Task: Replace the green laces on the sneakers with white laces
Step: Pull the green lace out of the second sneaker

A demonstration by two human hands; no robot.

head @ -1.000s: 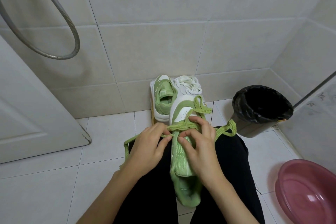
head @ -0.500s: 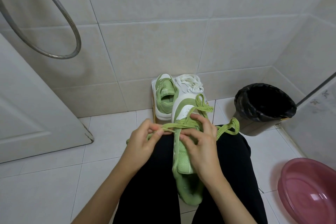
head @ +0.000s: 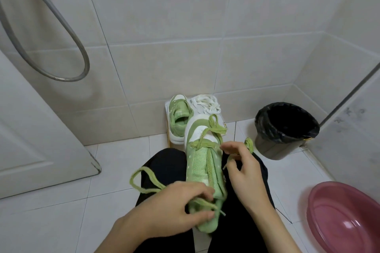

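- The sneaker [head: 202, 162] lies on the person's lap.
- The left hand [head: 176, 207] grips the green lace [head: 203, 144] near the heel.
- The right hand [head: 244, 172] curls beside the sneaker (whether it pinches the lace cannot be told).
- White laces [head: 205, 104] lie by the wall.

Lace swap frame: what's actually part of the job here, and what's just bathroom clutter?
Job:
- sneaker on the lap
- green lace, partly unthreaded
- left hand and right hand, both gripping it
- second sneaker by the wall
- white laces beside it

Lying about:
- bin with black liner
- pink basin
- shower hose
- door
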